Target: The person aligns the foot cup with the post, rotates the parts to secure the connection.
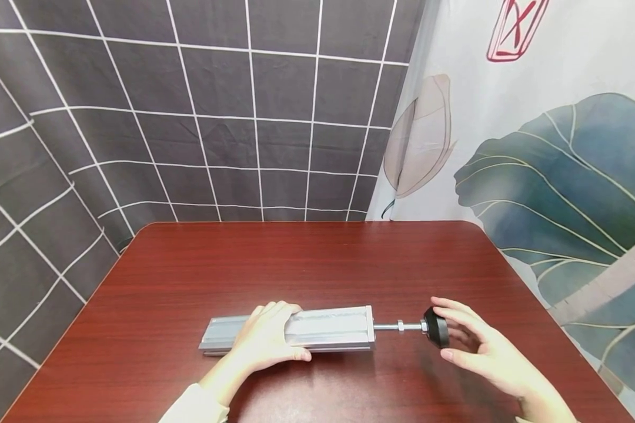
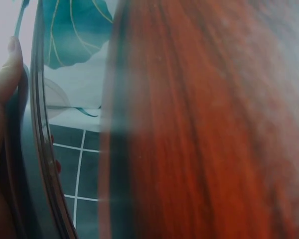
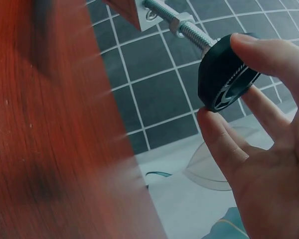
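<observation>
A silver aluminium profile [image 1: 330,329] lies crosswise in the head view, raised a little over the table. My left hand [image 1: 267,338] grips it near its middle, thumb on the near side and fingers over the far side. From its right end plate sticks a threaded rod [image 1: 388,326] with a hex nut [image 3: 178,24] partway along. On the rod's outer end sits a black round levelling foot [image 1: 435,327], its hollow underside facing my right palm. My right hand [image 1: 487,349] pinches the foot's rim between thumb and fingers. In the left wrist view the profile [image 2: 37,124] shows only at the left edge.
A reddish-brown wooden table [image 1: 296,258] spans the area under both hands. Behind it hangs a dark grey curtain [image 1: 217,141] with a white grid, and at the right a white curtain [image 1: 471,106] with leaf prints.
</observation>
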The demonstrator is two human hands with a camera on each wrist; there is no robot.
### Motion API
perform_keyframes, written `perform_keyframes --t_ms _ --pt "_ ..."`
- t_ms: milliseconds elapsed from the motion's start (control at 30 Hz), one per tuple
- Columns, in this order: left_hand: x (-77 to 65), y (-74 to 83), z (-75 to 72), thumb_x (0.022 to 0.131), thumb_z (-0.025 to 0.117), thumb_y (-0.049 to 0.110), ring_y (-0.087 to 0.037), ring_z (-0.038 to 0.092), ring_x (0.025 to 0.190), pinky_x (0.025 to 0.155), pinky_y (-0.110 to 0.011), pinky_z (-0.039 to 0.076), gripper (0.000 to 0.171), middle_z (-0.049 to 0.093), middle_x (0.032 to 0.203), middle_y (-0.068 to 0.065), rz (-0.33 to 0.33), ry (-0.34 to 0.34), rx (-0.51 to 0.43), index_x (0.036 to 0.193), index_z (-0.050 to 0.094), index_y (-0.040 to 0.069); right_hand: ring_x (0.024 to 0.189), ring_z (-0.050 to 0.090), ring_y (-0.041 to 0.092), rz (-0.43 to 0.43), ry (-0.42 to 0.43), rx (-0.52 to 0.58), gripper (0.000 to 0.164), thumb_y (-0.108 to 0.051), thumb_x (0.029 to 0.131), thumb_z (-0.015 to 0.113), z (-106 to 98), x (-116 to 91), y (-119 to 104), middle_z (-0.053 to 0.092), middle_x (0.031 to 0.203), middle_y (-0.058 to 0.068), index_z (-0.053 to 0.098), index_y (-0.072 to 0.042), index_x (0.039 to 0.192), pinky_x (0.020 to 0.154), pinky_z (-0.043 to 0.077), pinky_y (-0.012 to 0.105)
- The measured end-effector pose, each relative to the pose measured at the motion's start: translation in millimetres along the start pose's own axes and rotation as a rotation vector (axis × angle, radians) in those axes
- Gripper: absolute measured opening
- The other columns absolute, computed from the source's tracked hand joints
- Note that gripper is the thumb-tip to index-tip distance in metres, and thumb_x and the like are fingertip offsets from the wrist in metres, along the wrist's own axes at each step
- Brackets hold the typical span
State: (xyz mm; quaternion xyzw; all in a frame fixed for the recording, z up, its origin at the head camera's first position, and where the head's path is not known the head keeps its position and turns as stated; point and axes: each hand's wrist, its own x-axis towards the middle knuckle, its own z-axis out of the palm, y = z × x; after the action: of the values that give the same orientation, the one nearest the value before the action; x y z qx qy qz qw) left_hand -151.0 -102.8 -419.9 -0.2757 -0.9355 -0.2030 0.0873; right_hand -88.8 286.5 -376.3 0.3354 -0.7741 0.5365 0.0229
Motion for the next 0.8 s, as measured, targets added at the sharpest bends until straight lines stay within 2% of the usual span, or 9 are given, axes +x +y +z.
perform_keyframes --t_ms 67,200,400,533,700,800 --pt "0.2 0.0 0.2 0.051 0.074 0.066 -0.016 0.054 0.099 0.087 -0.036 0.038 0.082 0.060 0.104 0.006 -0.003 -0.001 0.006 0.116 0.058 0.017 0.115 0.053 0.011 0.018 0.002 -0.002 0.065 0.021 0.076 0.061 -1 0 0 0.032 0.144 0.008 0.037 0.010 0.135 0.091 0.041 0.019" --pt "0.5 -1.1 1.4 0.051 0.074 0.066 -0.016 0.054 0.100 0.087 -0.036 0.038 0.084 0.060 0.105 0.006 -0.008 0.005 0.007 0.117 0.058 0.017 0.104 0.059 0.011 0.083 0.022 -0.082 0.065 0.016 0.079 0.061 -1 2 -2 0.038 0.139 0.000 0.036 0.006 0.138 0.084 0.046 0.020" --pt "0.5 0.0 0.6 0.051 0.075 0.065 -0.017 0.054 0.100 0.087 -0.036 0.038 0.084 0.060 0.105 0.005 -0.017 -0.002 0.002 0.117 0.058 0.016 0.091 0.061 0.012 0.132 0.096 -0.190 0.063 0.008 0.082 0.063 1 6 -4 0.052 0.121 -0.007 0.041 -0.004 0.139 0.074 0.048 0.019" --pt "0.3 0.2 0.2 0.051 0.076 0.065 -0.017 0.054 0.101 0.088 -0.036 0.038 0.083 0.060 0.105 0.005 -0.013 -0.001 0.003 0.117 0.058 0.016 0.085 0.063 0.009 0.158 0.120 -0.160 0.060 0.010 0.083 0.060 3 7 -2 0.058 0.111 -0.008 0.042 -0.004 0.138 0.067 0.051 0.024" --pt "1.0 -0.9 0.5 0.051 0.074 0.067 -0.017 0.054 0.101 0.087 -0.036 0.038 0.084 0.060 0.105 0.006 -0.004 0.005 -0.002 0.117 0.058 0.017 0.065 0.061 0.014 0.161 0.147 -0.131 0.053 0.010 0.085 0.056 5 10 -1 0.060 0.105 -0.009 0.045 -0.004 0.136 0.060 0.050 0.029" --pt "1.6 -1.2 0.6 0.051 0.073 0.069 -0.017 0.054 0.099 0.086 -0.037 0.038 0.084 0.060 0.104 0.006 0.004 0.008 -0.009 0.116 0.058 0.017 0.057 0.058 0.016 0.201 0.167 -0.131 0.048 0.007 0.087 0.055 6 11 -3 0.061 0.104 -0.010 0.047 -0.005 0.133 0.056 0.049 0.029"
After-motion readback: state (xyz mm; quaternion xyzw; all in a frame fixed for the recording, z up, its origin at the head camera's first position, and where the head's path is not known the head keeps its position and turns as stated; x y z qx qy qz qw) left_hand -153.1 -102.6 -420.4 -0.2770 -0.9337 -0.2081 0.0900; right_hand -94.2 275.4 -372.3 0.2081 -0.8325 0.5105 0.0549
